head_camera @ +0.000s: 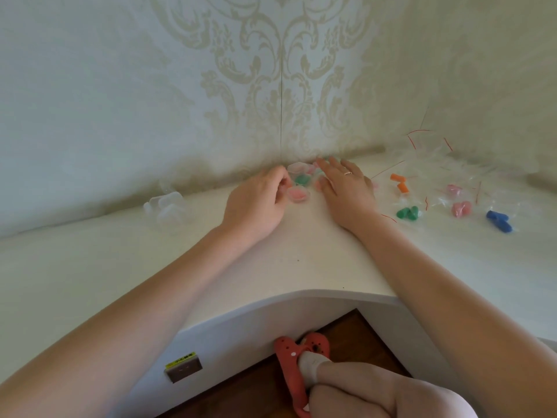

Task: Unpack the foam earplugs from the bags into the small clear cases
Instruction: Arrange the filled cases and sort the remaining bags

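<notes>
I note the left hand (256, 203) pinching a clear case of pink earplugs (297, 195) by the wall, right hand (346, 188) flat with fingers straight over neighbouring filled cases (301, 173); risk: a careless nudge scatters them, with bagged earplugs (461, 208) lying well right.

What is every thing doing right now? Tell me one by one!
left hand: fingers curled, pinching the pink-filled case
pink-filled case: on the desk, holds pink earplugs
green-filled case: on the desk, filled
right hand: flat, fingers straight
empty cases: piled, empty
orange earplugs: loose on the desk
blue earplugs: lying loose
</notes>
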Tool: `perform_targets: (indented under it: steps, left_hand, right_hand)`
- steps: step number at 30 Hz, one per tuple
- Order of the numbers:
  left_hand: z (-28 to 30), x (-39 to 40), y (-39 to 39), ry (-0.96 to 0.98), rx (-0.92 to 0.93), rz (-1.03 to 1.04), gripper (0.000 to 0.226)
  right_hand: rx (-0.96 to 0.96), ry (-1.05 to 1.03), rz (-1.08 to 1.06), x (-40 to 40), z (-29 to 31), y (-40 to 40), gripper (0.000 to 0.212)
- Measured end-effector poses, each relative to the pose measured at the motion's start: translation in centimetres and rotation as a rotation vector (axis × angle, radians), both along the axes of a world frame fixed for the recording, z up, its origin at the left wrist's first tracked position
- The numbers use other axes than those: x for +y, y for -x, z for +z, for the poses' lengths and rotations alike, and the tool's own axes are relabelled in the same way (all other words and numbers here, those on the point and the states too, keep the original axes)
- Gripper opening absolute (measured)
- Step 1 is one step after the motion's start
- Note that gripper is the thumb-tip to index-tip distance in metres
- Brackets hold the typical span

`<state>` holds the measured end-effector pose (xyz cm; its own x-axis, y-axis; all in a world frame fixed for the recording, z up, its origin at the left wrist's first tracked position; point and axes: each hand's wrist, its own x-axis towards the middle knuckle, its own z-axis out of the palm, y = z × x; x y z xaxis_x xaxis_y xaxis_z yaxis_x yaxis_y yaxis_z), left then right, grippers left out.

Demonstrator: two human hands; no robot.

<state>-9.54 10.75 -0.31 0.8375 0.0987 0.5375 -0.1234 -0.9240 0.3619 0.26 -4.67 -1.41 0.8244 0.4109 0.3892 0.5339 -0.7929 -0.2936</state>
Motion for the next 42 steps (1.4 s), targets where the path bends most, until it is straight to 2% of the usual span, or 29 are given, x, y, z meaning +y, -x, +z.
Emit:
perform_targets:
  steps: [3, 5, 9, 12, 15, 18, 21, 25, 27, 30, 33, 39, 42]
  left_hand:
    - [0.2, 2.6, 2.1, -0.589, -0.047, 0.07, 0.022]
    - [0.0, 4.6, 4.1, -0.747, -0.008, 0.155, 0.024]
    - [-0.1, 6.8, 7.8, -0.627, 0.314, 0.411, 0.043]
    - [-0.3, 7.3, 8.7, -0.59, 0.426, 0.444, 0.05]
    - [-0.6, 8.1, 8.8, -0.522, 0.411, 0.385, 0.051]
    - [-1.1, 8.8, 8.8, -0.411, 0.32, 0.303, 0.057]
    - [-1.5, 9.2, 8.9, -0.368, 0.089, 0.203, 0.053]
    - [-0.7, 8.6, 8.7, -0.286, -0.155, 0.094, 0.032]
    - [-0.4, 8.0, 8.2, -0.229, -0.161, 0.027, 0.02]
    - [-0.7, 6.0, 7.0, -0.114, -0.102, -0.067, 0.039]
    - [-0.9, 2.9, 5.0, -0.032, -0.069, -0.16, 0.032]
    - [-1.5, -1.2, 1.2, -0.007, 0.016, -0.334, 0.029]
    - [-1.7, -2.9, 0.2, -0.022, -0.001, -0.359, 0.027]
  right_hand:
    - [-0.026, -0.011, 0.027, 0.1, 0.0, 0.3, 0.043]
    - [-0.073, -0.052, 0.048, 0.2, 0.1, 0.7, 0.04]
    - [-0.14, -0.075, 0.095, 0.5, 0.2, 1.5, 0.035]
    - [-0.149, -0.058, 0.093, 0.6, 0.1, 1.7, 0.033]
    - [-0.152, -0.053, 0.088, 0.5, 0.0, 2.0, 0.033]
    - [-0.148, -0.064, 0.079, 0.4, 0.0, 2.2, 0.033]
    - [-0.155, -0.068, 0.082, 0.3, 0.0, 2.3, 0.034]
    - [-0.136, -0.06, 0.079, 0.3, -0.1, 2.1, 0.035]
    - [-0.127, -0.061, 0.076, 0.3, -0.1, 2.1, 0.035]
    - [-0.145, -0.091, 0.055, -0.1, 0.1, 2.2, 0.034]
    - [-0.194, -0.119, -0.051, -1.1, 0.6, 2.0, 0.03]
    - [-0.256, -0.21, -0.263, -5.9, 1.1, -0.1, 0.029]
    - [-0.161, -0.164, -0.413, -8.6, 1.4, -1.7, 0.035]
